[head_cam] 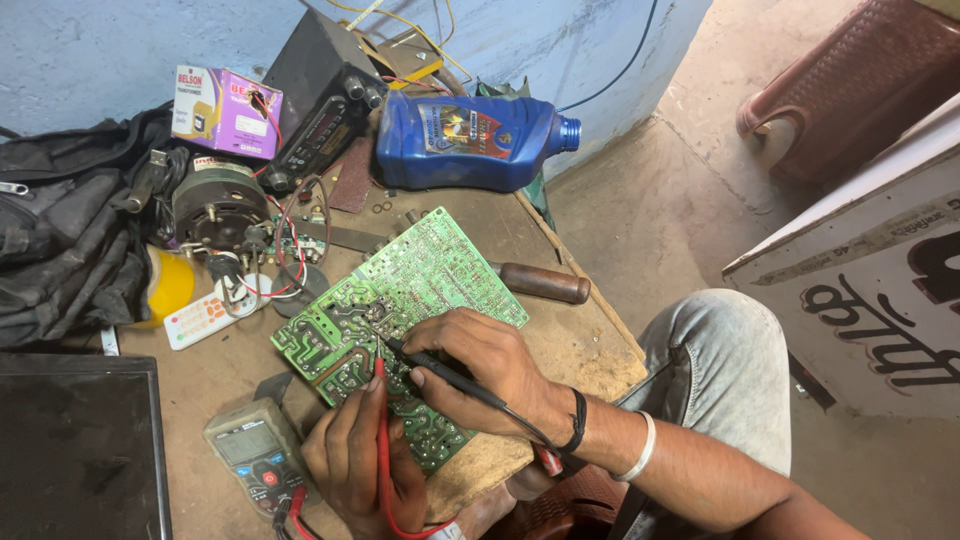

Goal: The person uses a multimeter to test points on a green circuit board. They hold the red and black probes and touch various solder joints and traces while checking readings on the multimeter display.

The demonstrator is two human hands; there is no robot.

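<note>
Right hand (480, 365) pinches black probe (440, 372), left hand (360, 460) pinches red probe (382, 440); both tips should stay steady on the board (440, 270) beneath each grip

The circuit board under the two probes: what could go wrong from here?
1. The black probe and red probe meet close together on the circuit board; a slip might bridge neighbouring solder joints.
2. The board lies loose on the crowded table, so it may shift.
3. The multimeter sits at the edge, leads trailing.

Right hand (480, 365) presses a black probe (440, 372) and left hand (362, 458) a red probe (381, 420) onto the green circuit board (420, 275).
</note>
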